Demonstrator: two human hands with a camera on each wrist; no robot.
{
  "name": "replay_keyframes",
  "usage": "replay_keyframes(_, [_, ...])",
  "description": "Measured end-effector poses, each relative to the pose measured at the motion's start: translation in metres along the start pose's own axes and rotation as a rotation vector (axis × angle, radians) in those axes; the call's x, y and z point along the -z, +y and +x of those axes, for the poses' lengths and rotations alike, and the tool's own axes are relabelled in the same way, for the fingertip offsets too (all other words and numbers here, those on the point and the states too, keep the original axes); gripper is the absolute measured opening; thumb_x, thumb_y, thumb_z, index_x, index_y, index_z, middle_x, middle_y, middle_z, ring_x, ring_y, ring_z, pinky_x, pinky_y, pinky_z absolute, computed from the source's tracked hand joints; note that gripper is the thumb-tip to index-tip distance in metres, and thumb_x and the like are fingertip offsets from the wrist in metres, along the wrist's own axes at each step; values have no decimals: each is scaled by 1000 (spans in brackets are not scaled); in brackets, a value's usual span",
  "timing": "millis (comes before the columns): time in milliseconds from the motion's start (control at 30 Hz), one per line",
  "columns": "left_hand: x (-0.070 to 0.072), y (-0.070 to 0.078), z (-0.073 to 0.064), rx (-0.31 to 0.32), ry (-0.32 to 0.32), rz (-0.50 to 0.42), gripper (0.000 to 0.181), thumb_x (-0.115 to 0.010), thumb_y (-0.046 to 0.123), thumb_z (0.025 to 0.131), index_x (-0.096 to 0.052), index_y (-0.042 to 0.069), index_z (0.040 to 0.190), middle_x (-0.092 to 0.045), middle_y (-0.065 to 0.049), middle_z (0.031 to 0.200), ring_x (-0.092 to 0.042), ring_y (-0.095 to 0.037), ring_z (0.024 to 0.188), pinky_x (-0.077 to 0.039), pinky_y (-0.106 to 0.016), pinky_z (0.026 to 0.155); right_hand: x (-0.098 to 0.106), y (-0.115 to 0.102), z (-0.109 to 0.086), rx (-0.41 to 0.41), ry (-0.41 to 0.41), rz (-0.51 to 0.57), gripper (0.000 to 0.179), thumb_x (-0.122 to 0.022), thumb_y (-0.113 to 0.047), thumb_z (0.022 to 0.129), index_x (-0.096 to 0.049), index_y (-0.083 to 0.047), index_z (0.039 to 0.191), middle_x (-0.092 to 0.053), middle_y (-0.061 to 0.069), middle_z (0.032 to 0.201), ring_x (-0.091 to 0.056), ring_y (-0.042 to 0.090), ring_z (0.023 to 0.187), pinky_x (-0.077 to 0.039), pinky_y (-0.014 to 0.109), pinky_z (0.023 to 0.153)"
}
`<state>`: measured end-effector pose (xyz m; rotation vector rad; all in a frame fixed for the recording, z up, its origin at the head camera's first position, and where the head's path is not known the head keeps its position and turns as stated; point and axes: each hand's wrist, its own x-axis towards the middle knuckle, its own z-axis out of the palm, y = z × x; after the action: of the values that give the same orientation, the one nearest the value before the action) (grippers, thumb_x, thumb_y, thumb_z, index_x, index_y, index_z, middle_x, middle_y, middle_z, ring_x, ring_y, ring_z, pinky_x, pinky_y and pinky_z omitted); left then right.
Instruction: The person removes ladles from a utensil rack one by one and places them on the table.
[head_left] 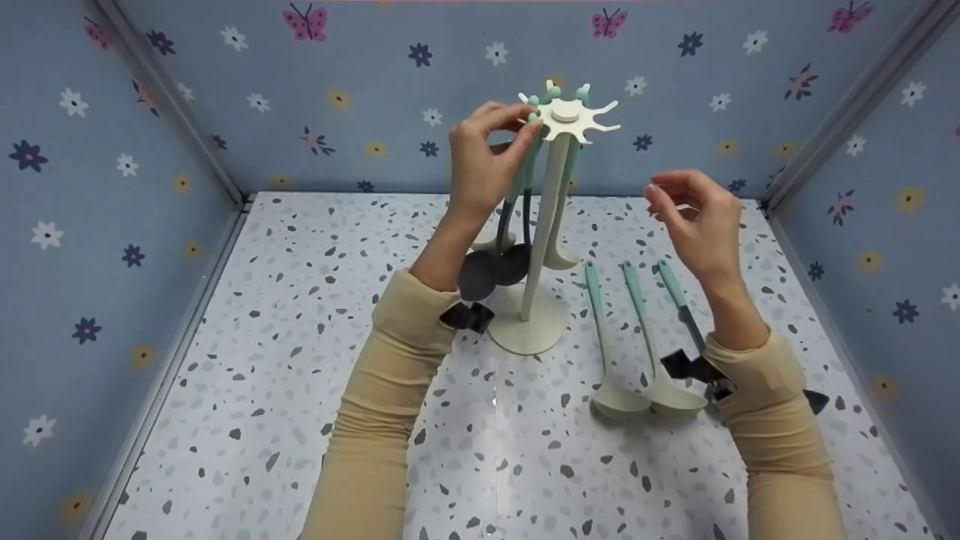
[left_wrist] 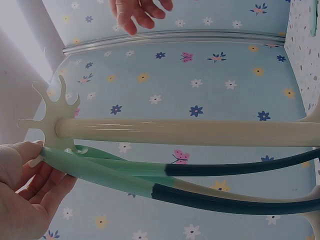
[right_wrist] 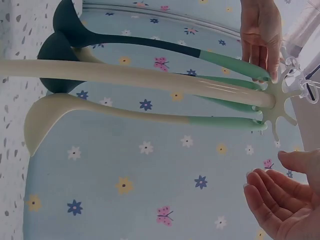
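A cream utensil stand rises from a round base, with a ring of hooks around its top. By the tip of its green handle, my left hand pinches a black ladle at one of the hooks. Beside it hang another black ladle and a cream ladle, also green-handled. To the right of the stand, my right hand hovers above the table with fingers loosely bent and nothing in them. In the right wrist view its palm faces the hooks.
Two cream ladles with green handles lie on the speckled table right of the stand. A dark utensil with a green handle lies beside them, partly under my right forearm. Flower-patterned panels enclose the back and sides.
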<state>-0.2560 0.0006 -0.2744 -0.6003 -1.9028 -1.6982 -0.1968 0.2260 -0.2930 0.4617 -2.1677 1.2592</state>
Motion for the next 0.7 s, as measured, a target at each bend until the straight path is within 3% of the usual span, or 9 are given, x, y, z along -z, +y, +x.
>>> replay_keyframes(167, [0,0,0,-2,0,1,19,-63,9,83,-66,-4,96,-60,-10,88,-58,-13,82,-51,-20,68,-5,-18,9,11,0,52,17,-58,-2,84,-60,11,94,-62,16,79,-58,10,65,-48,16,59])
replay_keyframes(367, [0,0,0,-12,-1,0,18,-62,9,83,-66,-3,96,-60,-9,88,-57,-12,82,-51,-21,68,-12,-33,22,34,-13,91,18,-56,-2,85,-59,13,95,-62,17,80,-59,15,63,-51,21,59])
replay_keyframes(700, [0,0,0,-1,-3,-9,18,-62,8,83,-66,-4,96,-60,-10,87,-57,-13,82,-51,-21,69,-24,-17,41,62,-19,134,19,-59,-11,86,-62,6,94,-63,8,77,-59,14,60,-51,22,56])
